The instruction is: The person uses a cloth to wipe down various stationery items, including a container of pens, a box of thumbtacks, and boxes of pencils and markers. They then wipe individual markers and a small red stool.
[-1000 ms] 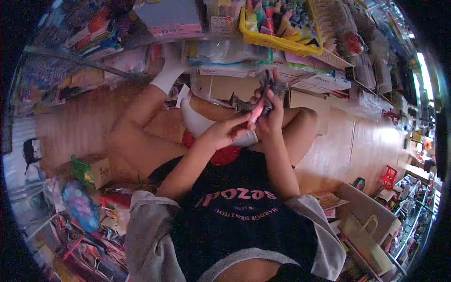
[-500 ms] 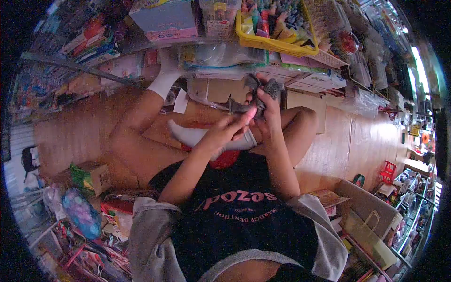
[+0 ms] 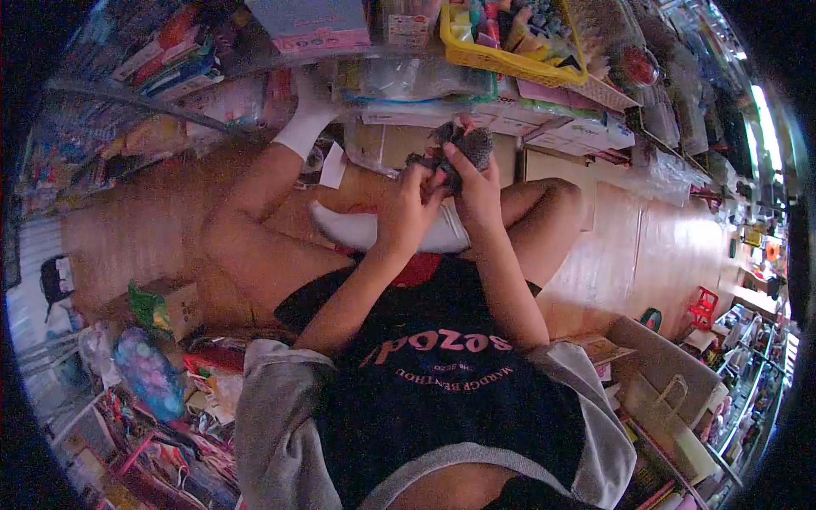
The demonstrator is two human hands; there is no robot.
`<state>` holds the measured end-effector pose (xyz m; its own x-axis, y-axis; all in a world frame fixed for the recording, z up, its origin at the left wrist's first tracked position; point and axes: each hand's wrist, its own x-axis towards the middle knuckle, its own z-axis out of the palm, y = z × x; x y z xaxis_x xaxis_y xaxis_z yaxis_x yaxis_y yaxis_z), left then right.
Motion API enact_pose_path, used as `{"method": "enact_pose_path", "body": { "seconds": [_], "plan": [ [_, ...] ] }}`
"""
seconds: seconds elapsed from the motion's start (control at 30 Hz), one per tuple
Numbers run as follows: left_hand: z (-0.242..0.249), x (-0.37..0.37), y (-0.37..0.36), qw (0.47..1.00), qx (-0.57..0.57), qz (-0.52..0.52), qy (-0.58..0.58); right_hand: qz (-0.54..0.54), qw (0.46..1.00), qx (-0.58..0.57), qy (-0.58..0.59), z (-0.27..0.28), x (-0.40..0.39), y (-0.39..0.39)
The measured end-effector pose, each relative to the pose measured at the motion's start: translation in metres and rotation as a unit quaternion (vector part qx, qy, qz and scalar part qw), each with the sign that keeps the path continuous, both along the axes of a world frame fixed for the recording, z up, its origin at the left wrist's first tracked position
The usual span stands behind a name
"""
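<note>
Both of my hands are closed on a crumpled dark grey cloth-like piece (image 3: 478,146), held up in front of my crossed legs. My right hand (image 3: 478,191) grips it from the right, with the thumb lying over its front. From the left, my left hand (image 3: 406,208) pinches its lower left part. The fingers behind the piece are mostly hidden, and its exact kind cannot be made out. Below the hands lies my foot in a white sock (image 3: 348,228).
A yellow basket (image 3: 518,64) of small colourful items stands on the shelf ahead, near a blue and pink box (image 3: 319,30). Plastic packs (image 3: 408,81) lie under it. Behind me are a cardboard box (image 3: 654,357) on the right and bagged goods (image 3: 149,378) on the left.
My left hand has moved up and turned more upright, closer to my right hand. The grey piece is bunched more compactly between the hands. The view has shifted slightly.
</note>
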<state>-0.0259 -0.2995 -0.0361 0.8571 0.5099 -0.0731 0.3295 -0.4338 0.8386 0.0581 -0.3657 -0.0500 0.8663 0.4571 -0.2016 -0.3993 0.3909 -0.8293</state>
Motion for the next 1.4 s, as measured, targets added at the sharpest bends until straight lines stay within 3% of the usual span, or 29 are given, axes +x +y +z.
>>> {"method": "enact_pose_path", "body": {
  "seconds": [0.1, 0.17, 0.2, 0.27, 0.3, 0.37, 0.4, 0.47, 0.6, 0.83, 0.9, 0.97, 1.1, 1.17, 1.23, 1.3, 1.37, 1.4],
  "plan": [
    [-0.007, -0.004, 0.01, 0.996, -0.081, -0.003, -0.043, 0.025, 0.999, -0.023, -0.005, -0.006, 0.0, -0.001],
    [-0.019, -0.011, 0.024, 0.975, -0.135, -0.139, -0.106, 0.09, 0.974, -0.117, -0.172, -0.011, 0.001, -0.004],
    [-0.014, -0.015, 0.031, 0.976, -0.134, -0.138, -0.106, 0.091, 0.974, -0.116, -0.172, -0.007, 0.001, -0.005],
    [-0.003, -0.019, 0.043, 0.99, -0.017, -0.129, -0.059, 0.132, 0.91, -0.226, -0.321, 0.003, 0.001, -0.006],
    [0.001, -0.019, 0.048, 0.99, -0.016, -0.129, -0.061, 0.131, 0.91, -0.226, -0.323, 0.003, 0.001, -0.008],
    [0.006, -0.015, 0.058, 0.983, -0.132, -0.022, -0.124, 0.171, 0.862, -0.281, -0.386, 0.001, -0.001, -0.011],
    [0.002, -0.012, 0.06, 0.983, -0.108, -0.031, -0.148, 0.171, 0.862, -0.28, -0.387, 0.0, -0.003, -0.012],
    [-0.002, -0.01, 0.059, 0.985, -0.101, -0.052, -0.13, 0.275, 0.832, -0.306, -0.373, -0.001, -0.007, -0.011],
    [0.004, -0.008, 0.06, 0.985, -0.095, -0.107, -0.098, 0.251, 0.857, -0.272, -0.36, 0.011, -0.004, -0.013],
    [0.012, -0.004, 0.059, 0.981, -0.002, -0.179, -0.079, 0.331, 0.814, -0.339, -0.336, 0.013, 0.0, -0.02],
    [0.007, -0.001, 0.058, 0.984, -0.104, -0.132, -0.064, 0.355, 0.815, -0.34, -0.308, 0.014, 0.003, -0.019],
    [0.004, 0.0, 0.06, 0.982, -0.137, -0.107, -0.073, 0.31, 0.809, -0.338, -0.367, 0.01, 0.007, -0.02],
    [0.006, 0.006, 0.066, 0.972, -0.199, -0.052, -0.115, 0.288, 0.841, -0.272, -0.368, 0.007, 0.024, -0.03],
    [0.014, 0.007, 0.065, 0.985, -0.148, -0.035, -0.085, 0.247, 0.906, -0.2, -0.28, 0.01, 0.026, -0.033],
    [0.01, 0.008, 0.063, 0.938, -0.331, 0.038, -0.1, 0.171, 0.957, -0.119, -0.202, -0.006, 0.03, -0.033],
    [0.0, 0.008, 0.061, 0.94, -0.33, 0.009, -0.087, 0.109, 0.98, -0.061, -0.152, -0.012, 0.031, -0.031],
    [-0.008, 0.007, 0.056, 0.942, -0.329, -0.018, -0.071, 0.038, 0.999, 0.012, 0.024, 0.0, 0.029, -0.03],
    [-0.009, 0.007, 0.05, 0.962, -0.258, -0.072, -0.05, 0.037, 0.999, 0.012, 0.025, -0.008, 0.032, -0.031]
  ]
}}
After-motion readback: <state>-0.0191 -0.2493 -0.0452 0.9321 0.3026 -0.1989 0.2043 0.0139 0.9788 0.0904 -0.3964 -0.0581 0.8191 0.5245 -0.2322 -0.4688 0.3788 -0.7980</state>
